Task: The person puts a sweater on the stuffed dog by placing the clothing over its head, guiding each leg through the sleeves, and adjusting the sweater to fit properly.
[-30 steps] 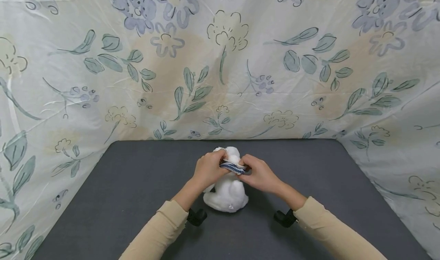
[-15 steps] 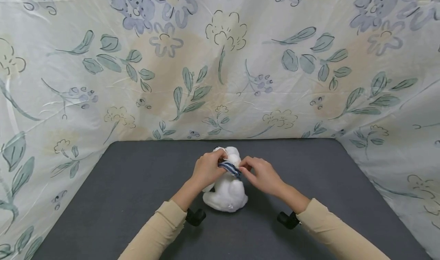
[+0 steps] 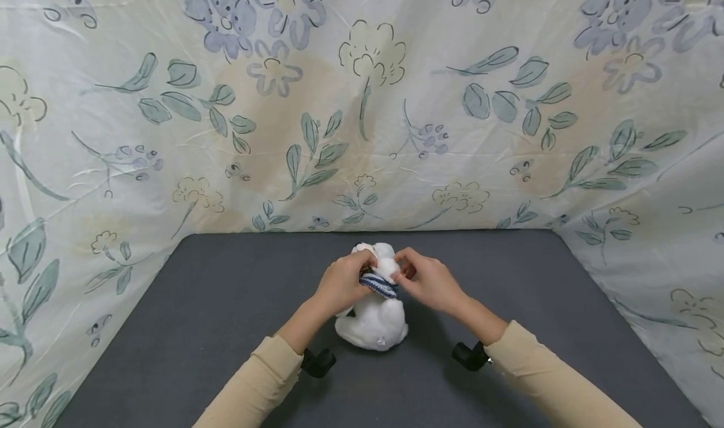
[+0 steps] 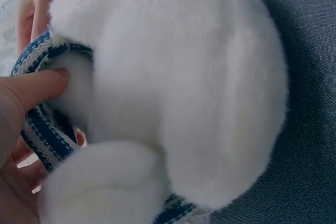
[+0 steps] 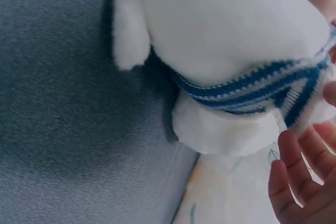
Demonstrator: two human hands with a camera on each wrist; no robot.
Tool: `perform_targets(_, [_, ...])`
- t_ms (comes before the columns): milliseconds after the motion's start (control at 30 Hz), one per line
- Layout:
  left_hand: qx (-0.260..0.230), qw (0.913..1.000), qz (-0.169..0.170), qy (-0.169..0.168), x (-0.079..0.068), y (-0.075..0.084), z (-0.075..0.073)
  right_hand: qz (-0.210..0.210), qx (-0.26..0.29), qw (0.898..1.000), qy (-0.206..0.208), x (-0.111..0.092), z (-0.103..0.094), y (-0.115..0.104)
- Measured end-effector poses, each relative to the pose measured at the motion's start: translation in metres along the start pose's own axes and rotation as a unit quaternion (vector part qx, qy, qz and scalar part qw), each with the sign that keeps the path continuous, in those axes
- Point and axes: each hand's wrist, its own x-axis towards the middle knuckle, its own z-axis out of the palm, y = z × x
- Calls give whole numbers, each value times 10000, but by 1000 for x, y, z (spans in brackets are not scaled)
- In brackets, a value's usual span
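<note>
A white plush animal [image 3: 370, 324] sits on the dark table, a blue-and-white striped knitted band [image 3: 378, 285] around its neck. In the head view my left hand [image 3: 342, 283] grips the band at the neck's left side. The left wrist view shows its thumb [image 4: 44, 85] inside the loop against the white fur, other fingers below and partly hidden. My right hand [image 3: 432, 283] is at the neck's right side, fingers loosely bent and apart. In the right wrist view its fingertips [image 5: 287, 139] are at the band's edge [image 5: 304, 95]; the thumb is partly cut off.
The dark grey tabletop [image 3: 226, 302] ends at a floral cloth [image 3: 317, 151] hanging behind and at both sides. A black wrist camera [image 3: 319, 363] sits under the left wrist, another black camera [image 3: 471, 356] under the right.
My right hand has loosened from the band and shifted slightly right, its fingers spreading. The band's right part now lies flatter and lower on the plush animal. My left hand stays at the neck.
</note>
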Motion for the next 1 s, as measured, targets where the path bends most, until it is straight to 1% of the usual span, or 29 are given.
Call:
perform_targets(167, [-161,9996,231,-26,-3,-1,1,-49,57,9990,-439,4,-5,-1])
perform_targets(267, [-218,9993,293,-60,-4,-1,1,-86,126,9974,-709,7,-6,-1])
perform_targets(367, [-208,9991,346,-94,-5,-1,1,-159,205,9959,-872,8,-8,-2])
perform_targets(500, [-170,9987,426,-228,-6,0,-1,-299,167,9962,-800,8,-7,-2])
perform_targets(633, [-178,9976,479,-476,-7,1,-6,-296,32,9974,-658,9,-6,-2])
perform_targets(700, [-229,9973,420,-564,-7,2,-8,-247,19,9976,-649,10,-6,-2])
perform_targets(800, [-433,9968,128,-656,-7,4,-11,-177,59,9975,-683,10,-7,-2])
perform_targets(900, [-656,9959,-228,-581,-5,6,-12,-94,119,9971,-748,11,-8,-2])
perform_targets(1000, [-683,9955,-503,-425,-4,6,-10,89,221,9960,-861,12,-9,-3])
